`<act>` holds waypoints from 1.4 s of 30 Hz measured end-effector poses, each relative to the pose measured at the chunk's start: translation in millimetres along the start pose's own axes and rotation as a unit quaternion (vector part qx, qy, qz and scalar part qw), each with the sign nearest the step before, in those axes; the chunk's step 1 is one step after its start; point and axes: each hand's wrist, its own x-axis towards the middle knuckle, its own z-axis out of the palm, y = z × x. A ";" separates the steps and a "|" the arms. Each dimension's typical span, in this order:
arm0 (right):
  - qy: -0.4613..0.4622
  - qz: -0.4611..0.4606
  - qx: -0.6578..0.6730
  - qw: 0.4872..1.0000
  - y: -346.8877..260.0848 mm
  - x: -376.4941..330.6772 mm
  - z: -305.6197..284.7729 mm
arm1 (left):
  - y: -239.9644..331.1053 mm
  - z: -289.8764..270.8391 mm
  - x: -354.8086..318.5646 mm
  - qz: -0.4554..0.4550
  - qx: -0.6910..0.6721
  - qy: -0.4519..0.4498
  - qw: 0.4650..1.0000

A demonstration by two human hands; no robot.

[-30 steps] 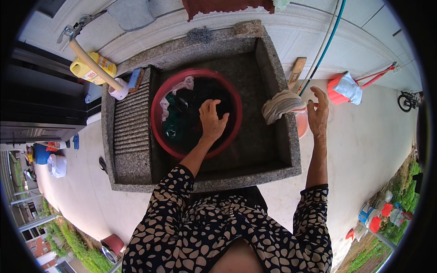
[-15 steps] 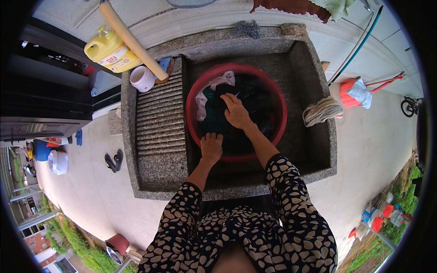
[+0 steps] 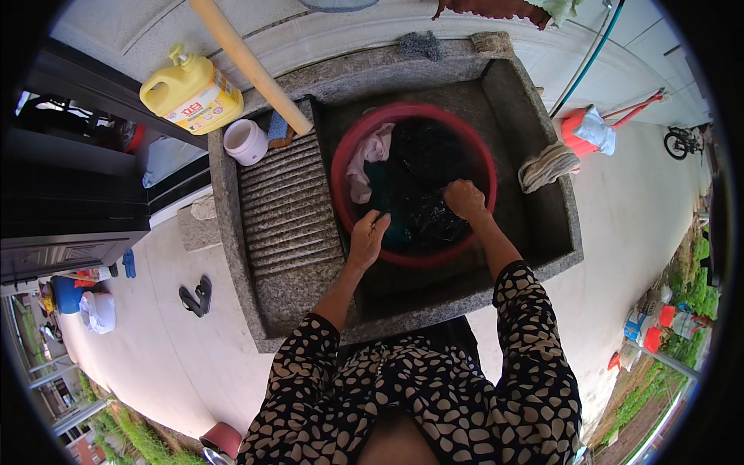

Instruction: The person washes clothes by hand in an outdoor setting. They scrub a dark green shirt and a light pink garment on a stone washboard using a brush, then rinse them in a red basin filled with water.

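A red basin (image 3: 491, 177) holds wet laundry: a dark garment (image 3: 425, 159), dark green cloth (image 3: 380, 186) and a pale pink cloth (image 3: 360, 172) along its left side. Inside the basin's right half, my right hand (image 3: 465, 200) is closed in a fist on the dark garment. My left hand (image 3: 367, 236) is at the near-left rim, fingers curled by the edge of the green cloth. What those fingers grip is hidden.
The basin stands in a stone sink (image 3: 457, 306) with a ribbed washboard (image 3: 285, 205). Around it are a yellow jug (image 3: 190, 97), a white tub (image 3: 246, 142), a brush (image 3: 279, 130), a wooden pole (image 3: 252, 66) and a grey rag (image 3: 546, 167). Black slippers (image 3: 196, 296) lie left.
My right hand has moved right and nearer, from open fingers over the laundry to a fist. My left hand has turned thumb-up. The view has tilted slightly.
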 end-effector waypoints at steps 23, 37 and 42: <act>0.158 -0.114 0.610 0.768 -2.1 -40.4 -112.2 | 128.2 -25.7 29.3 0.044 -0.232 0.298 0.925; 0.205 0.013 0.183 0.961 -55.3 30.2 48.3 | -64.5 31.1 53.4 -0.106 0.405 0.072 0.905; 0.004 -0.016 0.746 0.666 -30.6 22.1 -11.9 | -7.8 22.5 43.0 -0.245 0.021 0.196 0.949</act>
